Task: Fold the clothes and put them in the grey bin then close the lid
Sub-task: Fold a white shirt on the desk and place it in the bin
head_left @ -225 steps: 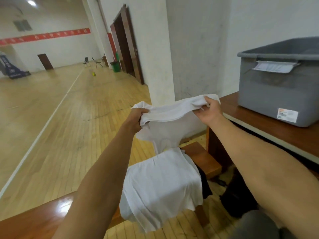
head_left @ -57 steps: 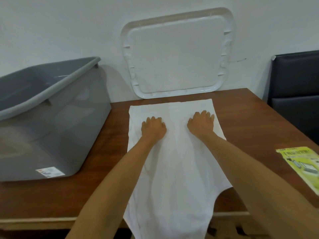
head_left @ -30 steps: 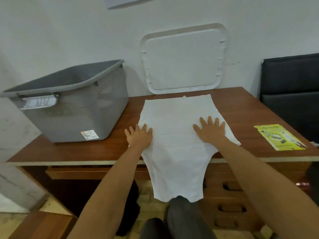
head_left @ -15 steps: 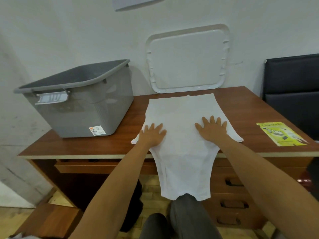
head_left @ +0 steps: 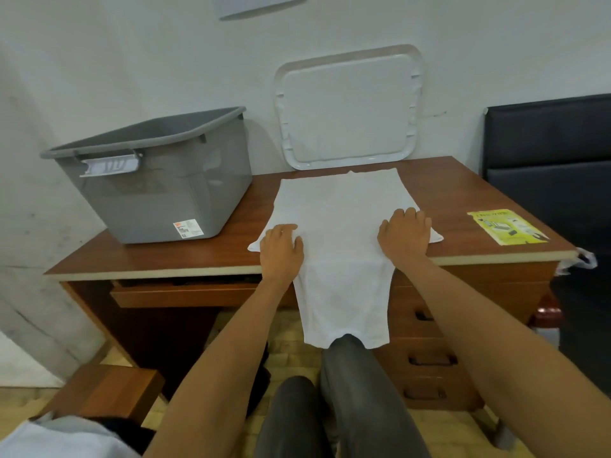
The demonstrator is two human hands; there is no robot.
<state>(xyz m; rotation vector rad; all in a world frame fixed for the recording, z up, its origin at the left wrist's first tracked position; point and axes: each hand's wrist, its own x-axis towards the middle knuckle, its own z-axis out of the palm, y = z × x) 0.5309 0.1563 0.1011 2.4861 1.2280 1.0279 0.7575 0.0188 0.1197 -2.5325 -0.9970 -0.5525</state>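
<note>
White cotton spread across a wooden desk (head_left: 158,256): the white shirt (head_left: 340,206) lies flat in front of me, its far edge just short of the wall and its near end hanging over the desk's front edge down to my knee (head_left: 350,348). My left hand (head_left: 281,247) rests on the shirt's left side near the desk edge, and a short sleeve pokes out just beyond it. My right hand (head_left: 405,234) sits on the opposite side, a little farther from me, with the other sleeve showing just past its knuckles. Both hands are palm down with the fingers bent and the tips tucked out of sight against the cloth, so I cannot tell whether either is pinching a fold of fabric or only pressing on it. The body of the shirt runs between my two hands. The grey bin (head_left: 158,193) stands uncovered on the desk to my left, near the shirt but not touching it. Its white lid (head_left: 350,107) leans upright against the wall just behind the shirt's far edge. A yellow leaflet (head_left: 506,226) lies on the desk to my right, well apart from the cloth, beside a black seat (head_left: 555,153)
</note>
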